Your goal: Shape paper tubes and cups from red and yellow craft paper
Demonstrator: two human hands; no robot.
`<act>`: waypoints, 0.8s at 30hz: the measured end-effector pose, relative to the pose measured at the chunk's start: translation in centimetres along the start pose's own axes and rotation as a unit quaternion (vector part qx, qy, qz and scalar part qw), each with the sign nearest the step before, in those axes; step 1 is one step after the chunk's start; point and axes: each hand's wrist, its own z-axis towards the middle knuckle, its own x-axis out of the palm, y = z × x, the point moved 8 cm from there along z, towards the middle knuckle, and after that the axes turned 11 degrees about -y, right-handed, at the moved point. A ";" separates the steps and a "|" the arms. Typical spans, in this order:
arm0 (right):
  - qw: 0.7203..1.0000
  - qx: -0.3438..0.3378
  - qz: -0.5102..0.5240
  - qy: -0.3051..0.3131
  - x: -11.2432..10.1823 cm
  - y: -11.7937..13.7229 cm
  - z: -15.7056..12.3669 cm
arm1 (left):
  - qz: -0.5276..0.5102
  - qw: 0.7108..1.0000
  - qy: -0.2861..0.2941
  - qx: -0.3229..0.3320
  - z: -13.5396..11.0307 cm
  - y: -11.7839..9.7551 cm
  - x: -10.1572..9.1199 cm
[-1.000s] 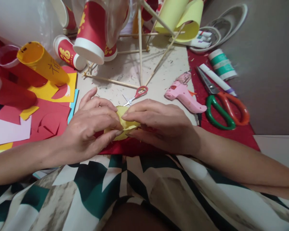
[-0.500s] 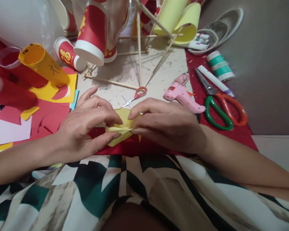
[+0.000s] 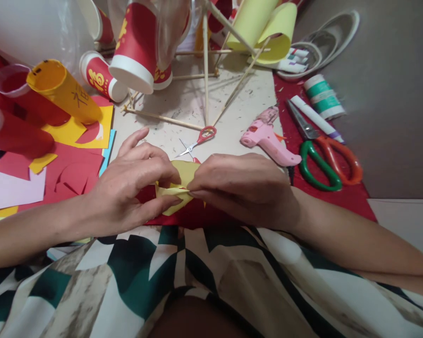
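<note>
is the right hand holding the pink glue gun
No, the right hand grips yellow paper, and the glue gun lies beyond that hand.

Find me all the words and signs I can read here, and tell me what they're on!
"福" – in yellow print on the red-and-white cup lying on its side; the row of marks under it is too small to read.
"福", it seems – handwritten on the orange paper tube; its right part is hard to make out.
Yellow marks on the other red cup – too cut off to read.
Yellow paper – no writing shows.
</note>
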 end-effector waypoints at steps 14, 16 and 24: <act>1.000 0.001 -0.016 0.025 0.2 -0.2 0.0 | 0.039 0.999 -0.008 0.029 0.1 -0.2 -0.3; 1.000 -0.002 -0.019 0.024 0.2 -0.2 0.0 | 0.038 0.999 -0.007 0.021 0.1 -0.2 -0.3; 1.000 -0.014 0.000 -0.013 0.0 0.0 0.0 | 0.007 1.000 0.016 0.008 0.1 -0.3 0.1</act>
